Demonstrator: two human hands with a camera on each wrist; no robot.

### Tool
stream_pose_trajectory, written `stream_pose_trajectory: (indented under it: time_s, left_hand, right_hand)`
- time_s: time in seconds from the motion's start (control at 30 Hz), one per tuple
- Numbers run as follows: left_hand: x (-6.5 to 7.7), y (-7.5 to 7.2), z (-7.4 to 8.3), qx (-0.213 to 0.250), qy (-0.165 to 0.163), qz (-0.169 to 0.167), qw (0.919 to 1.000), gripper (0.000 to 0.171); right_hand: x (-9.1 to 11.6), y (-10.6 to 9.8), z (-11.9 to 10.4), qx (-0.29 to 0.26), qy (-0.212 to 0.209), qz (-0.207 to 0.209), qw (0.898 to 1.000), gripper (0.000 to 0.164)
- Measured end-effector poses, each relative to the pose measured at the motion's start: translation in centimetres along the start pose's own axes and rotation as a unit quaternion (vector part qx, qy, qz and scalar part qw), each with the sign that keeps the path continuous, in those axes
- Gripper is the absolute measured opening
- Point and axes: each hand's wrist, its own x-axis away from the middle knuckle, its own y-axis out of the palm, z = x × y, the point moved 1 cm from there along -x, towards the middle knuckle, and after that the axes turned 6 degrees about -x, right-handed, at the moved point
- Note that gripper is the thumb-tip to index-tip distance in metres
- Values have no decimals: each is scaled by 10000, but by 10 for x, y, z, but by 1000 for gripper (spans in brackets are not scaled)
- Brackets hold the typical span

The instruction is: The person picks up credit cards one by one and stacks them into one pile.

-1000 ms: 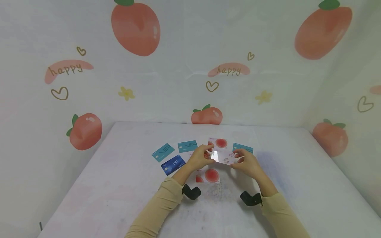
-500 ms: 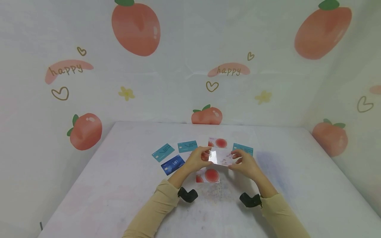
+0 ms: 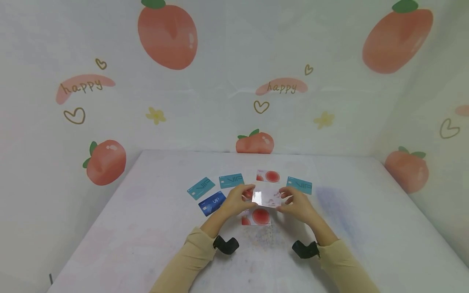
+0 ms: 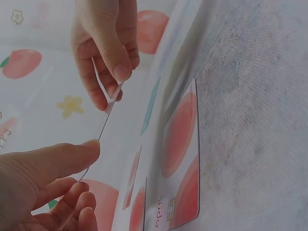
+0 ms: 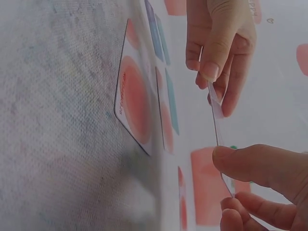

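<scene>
A pale glossy card (image 3: 266, 194) with small pink print is held above the table by both hands. At its left end, my left hand (image 3: 236, 200) pinches it between thumb and fingers. My right hand (image 3: 297, 204) pinches the opposite end the same way. In the left wrist view the card shows edge-on and slightly bowed between the left thumb (image 4: 72, 156) and the right hand (image 4: 106, 43). Below it lies a white card with red circles (image 3: 256, 217), and a similar peach card (image 3: 268, 176) lies beyond. Another red-printed card (image 3: 247, 193) is mostly hidden behind the left hand.
Left of the hands lie two teal VIP cards (image 3: 201, 188) and a dark blue VIP card (image 3: 212, 203). One more teal card (image 3: 299, 185) lies behind the right hand. A fruit-printed cloth backdrop (image 3: 220, 106) rises at the table's (image 3: 146, 252) far edge.
Both hands have shifted left and slightly toward the person, carrying the pale card between them. More of the teal card at right shows now. The cards on the table stay put.
</scene>
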Motion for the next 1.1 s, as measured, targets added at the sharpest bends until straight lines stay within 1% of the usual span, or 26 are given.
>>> stream_pose_trajectory:
  time_s: [0.17,0.5,0.7,0.8,0.93,1.1]
  left_hand:
    - [5,-3,-2,25,15,27,10000,57]
    - [13,-7,-4,116,-53,69,9999,56]
    - [15,-7,-8,-41,11,99,9999,60]
    - [17,-8,-9,-80,-22,98,9999,61]
    - [21,-9,-9,-85,-152,84,9998,62]
    - [24,-9,-11,-104,-148,94,9998,61]
  right_hand:
    - [-1,3,-2,50,35,-49,10000,51]
    - [1,6,-4,-78,-174,-159,9997,51]
    - [1,9,-7,-85,-107,-163,9998,51]
    - [1,11,-7,-71,-46,-193,9998,51]
    - [0,14,-8,-41,25,-226,9997,52]
    - [1,16,-9,-13,8,-280,9996,52]
